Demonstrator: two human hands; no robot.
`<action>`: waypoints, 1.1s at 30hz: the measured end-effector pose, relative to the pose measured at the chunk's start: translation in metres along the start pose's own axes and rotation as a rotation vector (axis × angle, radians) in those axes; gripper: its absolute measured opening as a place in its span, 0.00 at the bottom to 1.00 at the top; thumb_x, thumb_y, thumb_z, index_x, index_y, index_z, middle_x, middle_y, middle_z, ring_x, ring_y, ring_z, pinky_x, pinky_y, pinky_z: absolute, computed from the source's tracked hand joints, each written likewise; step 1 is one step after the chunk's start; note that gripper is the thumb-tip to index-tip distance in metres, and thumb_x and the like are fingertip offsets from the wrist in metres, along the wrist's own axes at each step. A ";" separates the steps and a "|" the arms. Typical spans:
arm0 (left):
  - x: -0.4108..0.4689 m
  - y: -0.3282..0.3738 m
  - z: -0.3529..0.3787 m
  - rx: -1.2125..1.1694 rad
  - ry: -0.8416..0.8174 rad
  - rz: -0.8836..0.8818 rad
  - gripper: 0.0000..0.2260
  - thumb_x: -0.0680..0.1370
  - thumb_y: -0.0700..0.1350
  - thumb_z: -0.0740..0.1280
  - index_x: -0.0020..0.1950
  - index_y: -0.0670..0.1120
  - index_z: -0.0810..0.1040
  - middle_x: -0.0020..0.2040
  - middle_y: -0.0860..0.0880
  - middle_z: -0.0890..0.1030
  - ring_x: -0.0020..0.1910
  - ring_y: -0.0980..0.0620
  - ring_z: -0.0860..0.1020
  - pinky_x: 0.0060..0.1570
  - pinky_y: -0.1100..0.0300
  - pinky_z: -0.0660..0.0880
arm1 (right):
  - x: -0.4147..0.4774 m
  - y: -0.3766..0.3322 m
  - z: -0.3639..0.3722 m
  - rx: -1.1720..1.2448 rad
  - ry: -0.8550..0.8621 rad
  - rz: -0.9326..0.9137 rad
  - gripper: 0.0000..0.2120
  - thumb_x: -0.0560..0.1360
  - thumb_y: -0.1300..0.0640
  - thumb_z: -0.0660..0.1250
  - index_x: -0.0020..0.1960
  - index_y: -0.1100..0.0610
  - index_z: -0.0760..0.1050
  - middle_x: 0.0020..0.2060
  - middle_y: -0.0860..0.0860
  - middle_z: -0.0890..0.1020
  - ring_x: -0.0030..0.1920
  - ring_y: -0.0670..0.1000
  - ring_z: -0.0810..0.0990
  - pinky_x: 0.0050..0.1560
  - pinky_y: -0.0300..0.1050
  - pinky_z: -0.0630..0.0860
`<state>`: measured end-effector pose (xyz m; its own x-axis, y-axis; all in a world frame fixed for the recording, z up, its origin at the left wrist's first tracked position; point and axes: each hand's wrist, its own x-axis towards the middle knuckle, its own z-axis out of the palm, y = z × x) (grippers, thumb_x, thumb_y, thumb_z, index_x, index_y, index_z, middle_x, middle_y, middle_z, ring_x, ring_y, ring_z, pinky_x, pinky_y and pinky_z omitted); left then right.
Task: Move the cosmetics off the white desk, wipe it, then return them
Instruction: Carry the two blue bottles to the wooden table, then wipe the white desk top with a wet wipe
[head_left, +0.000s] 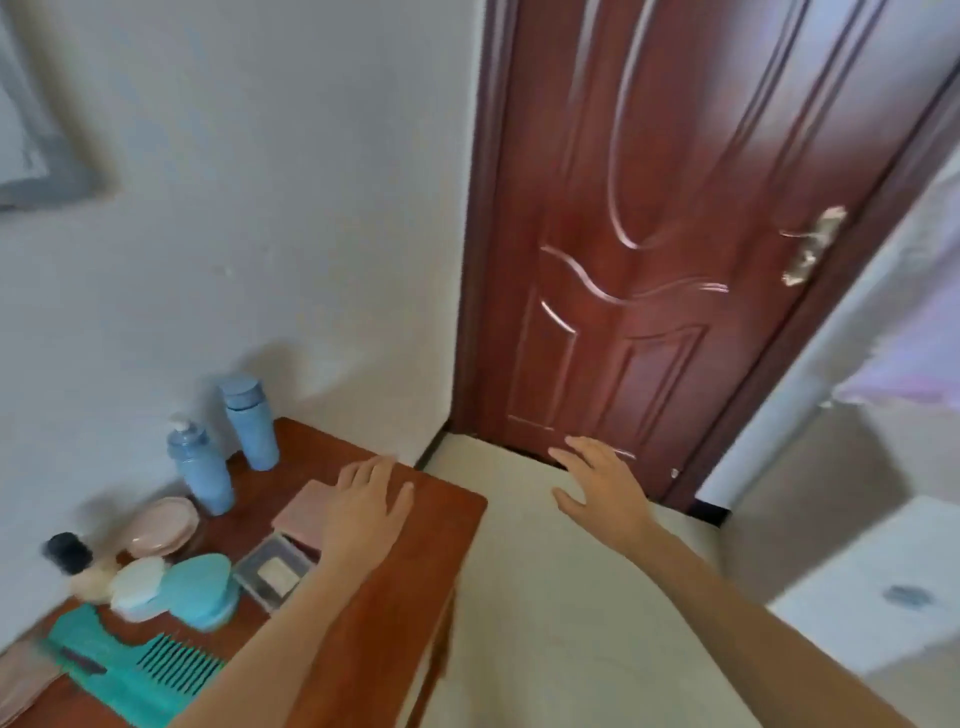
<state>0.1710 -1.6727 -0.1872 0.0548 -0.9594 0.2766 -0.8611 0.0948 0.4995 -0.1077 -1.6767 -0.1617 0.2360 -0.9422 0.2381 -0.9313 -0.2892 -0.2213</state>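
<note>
While blur hides any writing on the blue bottles (200, 462), left hand (363, 514) and right hand (597, 488) are spread-fingered, empty

White plastered wall (260, 208), reddish-brown panelled door (649, 260) with brass lever handle (813, 244), pale cream floor (561, 597), red-brown wooden table (415, 571) against the wall, grey frame (47, 171) upper left

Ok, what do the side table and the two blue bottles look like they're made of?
Side table: reddish-brown wood or veneer, semi-gloss; faint grain streaks show. Pump bottle and capped bottle: probably matte plastic, opaque blue, no glassy glare; frosted glass possible.
</note>
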 end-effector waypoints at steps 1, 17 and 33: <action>-0.005 0.025 0.013 -0.036 -0.047 0.071 0.18 0.78 0.50 0.61 0.64 0.41 0.72 0.63 0.42 0.75 0.64 0.42 0.69 0.62 0.50 0.66 | -0.035 0.019 -0.015 -0.027 0.033 0.088 0.23 0.75 0.51 0.63 0.69 0.55 0.66 0.70 0.55 0.66 0.71 0.53 0.60 0.70 0.48 0.59; -0.311 0.420 0.110 -0.432 -0.504 1.032 0.18 0.74 0.50 0.62 0.56 0.39 0.76 0.54 0.43 0.80 0.54 0.39 0.76 0.49 0.48 0.73 | -0.578 0.108 -0.184 -0.314 0.179 1.111 0.25 0.75 0.43 0.59 0.69 0.48 0.60 0.70 0.51 0.63 0.70 0.52 0.59 0.69 0.49 0.58; -0.481 0.574 0.186 -0.362 -0.560 0.966 0.14 0.76 0.47 0.63 0.57 0.41 0.75 0.55 0.45 0.79 0.57 0.41 0.72 0.52 0.51 0.68 | -0.781 0.220 -0.235 -0.267 0.135 1.143 0.23 0.76 0.43 0.57 0.69 0.49 0.62 0.70 0.51 0.63 0.70 0.52 0.59 0.69 0.48 0.56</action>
<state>-0.4434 -1.2065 -0.1861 -0.8505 -0.4223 0.3137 -0.2247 0.8307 0.5093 -0.5618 -0.9649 -0.1740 -0.7885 -0.6008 0.1318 -0.6151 0.7700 -0.1697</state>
